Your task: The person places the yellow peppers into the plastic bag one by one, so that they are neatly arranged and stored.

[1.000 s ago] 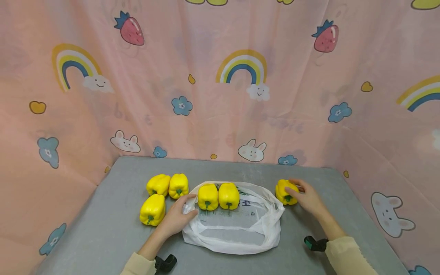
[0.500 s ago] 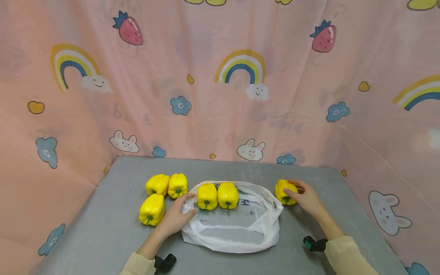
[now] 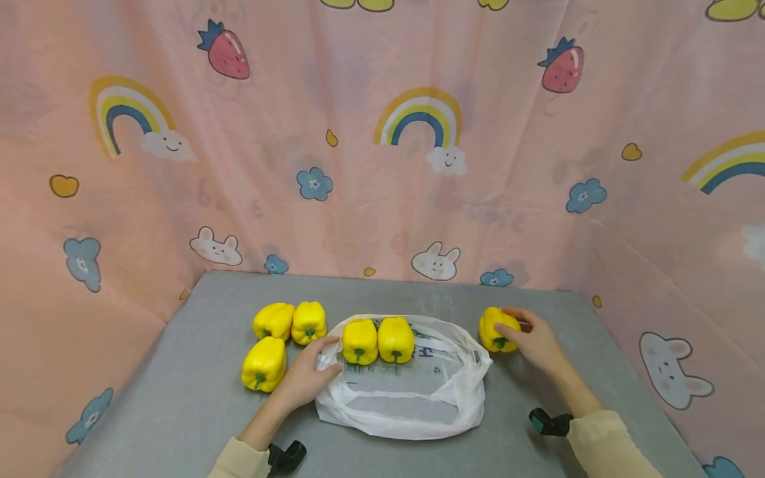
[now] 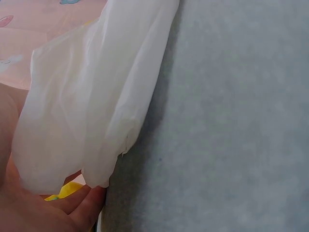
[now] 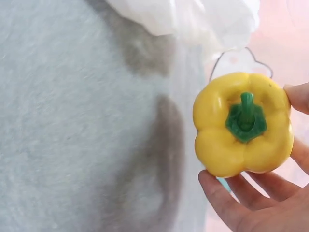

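Note:
A white plastic bag (image 3: 412, 425) lies with its mouth spread wide on the grey table. Two yellow bell peppers (image 3: 360, 342) sit side by side at the bag's far left part. My left hand (image 3: 305, 378) holds the bag's left rim, with thumb and fingers on either side of the film; in the left wrist view the bag wall (image 4: 96, 96) rises from those fingers. To the right of the bag, my right hand (image 3: 534, 340) grips another yellow bell pepper (image 3: 492, 325) by its sides. Its green stem (image 5: 246, 113) faces the right wrist camera, and a shadow lies apart from it on the table.
Three more yellow bell peppers (image 3: 265, 365) stand grouped on the table (image 3: 179, 398) left of the bag. A pink patterned curtain (image 3: 508, 199) encloses the table's back and sides. Black wrist devices (image 3: 548, 423) hang under both forearms.
The right hand has lifted its bell pepper slightly and shifted it a touch to the right. My left hand, the bag and the other peppers stay where they were.

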{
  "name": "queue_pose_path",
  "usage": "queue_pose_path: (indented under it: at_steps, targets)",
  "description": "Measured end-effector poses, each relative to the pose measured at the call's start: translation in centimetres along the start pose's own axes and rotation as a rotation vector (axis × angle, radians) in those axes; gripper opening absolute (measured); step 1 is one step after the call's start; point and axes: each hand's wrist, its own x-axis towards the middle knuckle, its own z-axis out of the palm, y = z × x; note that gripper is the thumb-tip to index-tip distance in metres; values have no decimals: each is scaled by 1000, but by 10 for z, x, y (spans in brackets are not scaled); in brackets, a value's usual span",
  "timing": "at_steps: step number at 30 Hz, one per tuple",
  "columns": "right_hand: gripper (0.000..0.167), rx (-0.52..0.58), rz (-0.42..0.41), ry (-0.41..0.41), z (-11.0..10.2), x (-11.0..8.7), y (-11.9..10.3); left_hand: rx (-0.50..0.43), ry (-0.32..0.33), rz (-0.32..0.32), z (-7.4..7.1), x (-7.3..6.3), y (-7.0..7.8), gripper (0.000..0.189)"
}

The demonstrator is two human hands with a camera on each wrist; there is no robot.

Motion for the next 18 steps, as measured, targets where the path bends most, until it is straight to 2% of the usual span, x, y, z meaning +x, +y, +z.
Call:
queue_pose_path:
  at_steps: [18]
  targets:
    - [64,13,-72,37,-11,-12,-49,-5,-6,-4,0,0,0,50]
